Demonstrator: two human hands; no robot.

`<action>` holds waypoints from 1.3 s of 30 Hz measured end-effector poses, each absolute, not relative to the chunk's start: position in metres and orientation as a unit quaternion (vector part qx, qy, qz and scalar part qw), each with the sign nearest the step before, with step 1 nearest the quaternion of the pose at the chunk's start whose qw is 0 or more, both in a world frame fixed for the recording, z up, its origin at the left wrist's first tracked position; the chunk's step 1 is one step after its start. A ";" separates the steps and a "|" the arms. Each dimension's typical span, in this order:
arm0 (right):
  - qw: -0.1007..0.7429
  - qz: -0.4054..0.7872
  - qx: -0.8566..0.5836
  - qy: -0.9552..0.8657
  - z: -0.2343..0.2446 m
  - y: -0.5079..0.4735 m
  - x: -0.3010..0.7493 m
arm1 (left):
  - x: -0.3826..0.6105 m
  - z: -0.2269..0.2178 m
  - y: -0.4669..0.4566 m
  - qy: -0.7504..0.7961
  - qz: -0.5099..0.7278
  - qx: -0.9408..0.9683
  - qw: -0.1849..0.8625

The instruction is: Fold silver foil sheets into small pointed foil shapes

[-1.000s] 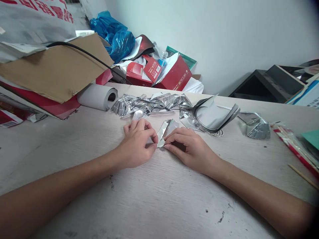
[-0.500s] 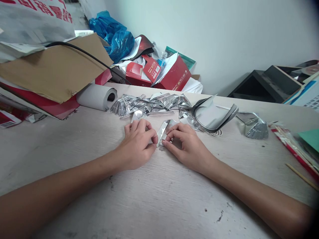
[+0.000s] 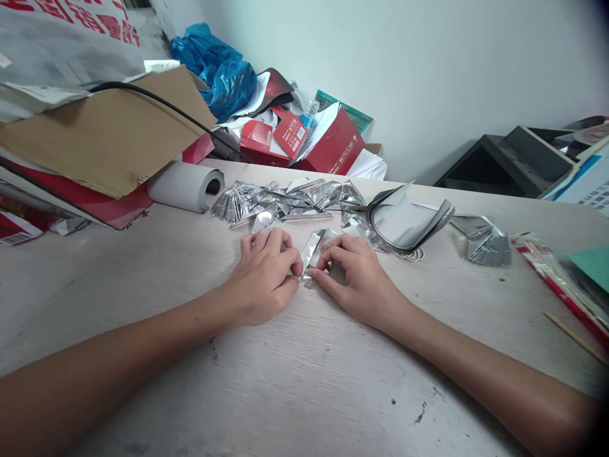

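Both hands meet over a small folded piece of silver foil paper [image 3: 311, 249] on the pale tabletop [image 3: 295, 387]. My left hand [image 3: 268, 277] pinches its left edge between thumb and forefinger. On the other side, my right hand [image 3: 358, 273] has thumb and fingers closed on the right part, which they partly cover. Just beyond the hands lies a heap of folded silver foil pieces [image 3: 285, 202], some fanned out. Right of the heap is a curled stack of silver-backed sheets [image 3: 404, 222], with pale loops, perhaps rubber bands [image 3: 415, 255], under its edge.
A paper roll [image 3: 183, 186] lies back left, beside stacked cardboard [image 3: 114, 133]. Red boxes [image 3: 328, 143] and a blue plastic bag [image 3: 228, 82] stand behind the table. To the right are another fanned foil bundle [image 3: 490, 244], a thin stick [image 3: 575, 337] and a red-edged packet [image 3: 561, 285].
Almost nothing differs. Both hands keep their hold on the foil piece, with only a very slight shift of the left fingers and of the camera view.
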State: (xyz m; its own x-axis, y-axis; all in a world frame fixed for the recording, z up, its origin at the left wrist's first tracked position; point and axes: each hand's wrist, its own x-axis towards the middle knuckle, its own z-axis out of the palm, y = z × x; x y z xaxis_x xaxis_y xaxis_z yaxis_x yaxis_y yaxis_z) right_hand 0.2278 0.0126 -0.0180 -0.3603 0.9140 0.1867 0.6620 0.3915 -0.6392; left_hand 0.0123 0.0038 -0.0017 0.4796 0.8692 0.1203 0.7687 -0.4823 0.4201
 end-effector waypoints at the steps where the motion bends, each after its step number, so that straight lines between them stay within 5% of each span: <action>1: 0.267 0.234 -0.499 -0.791 -0.018 0.013 0.228 | 0.013 -0.001 0.004 0.486 0.161 0.844 0.162; 39: 0.232 0.195 -0.563 -0.769 -0.020 0.011 0.225 | 0.020 -0.007 -0.001 0.496 0.153 0.850 0.092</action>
State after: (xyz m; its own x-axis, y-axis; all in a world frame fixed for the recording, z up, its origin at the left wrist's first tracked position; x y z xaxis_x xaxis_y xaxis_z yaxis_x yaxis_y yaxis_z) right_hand 0.2253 0.0107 -0.0199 -0.2589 0.9560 0.1381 0.7746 0.2909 -0.5616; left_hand 0.0200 -0.0012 -0.0069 0.4619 0.8707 0.1692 0.8140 -0.4918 0.3090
